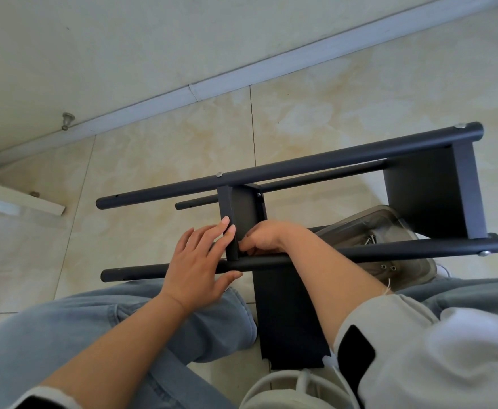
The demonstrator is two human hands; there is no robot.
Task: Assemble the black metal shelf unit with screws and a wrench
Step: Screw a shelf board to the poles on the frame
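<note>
The black metal shelf unit (289, 166) lies on its side on the tiled floor, its round posts running left to right. Silver screw heads show on the far post (219, 174) and at the right ends. My left hand (200, 261) lies on the near post (129, 273) with straight fingers against the edge of the middle shelf panel (241, 208). My right hand (261, 237) is curled at the joint between that panel and the near post; what it pinches is hidden. A clear plastic tray (368, 225) under the frame holds several loose screws (370, 240).
A second black panel (289, 320) lies flat between my knees. My legs in blue jeans and a grey shoe (398, 267) sit close to the frame. A wall with white baseboard (241, 81) runs behind, and a metal doorstop (67, 119) is at the left.
</note>
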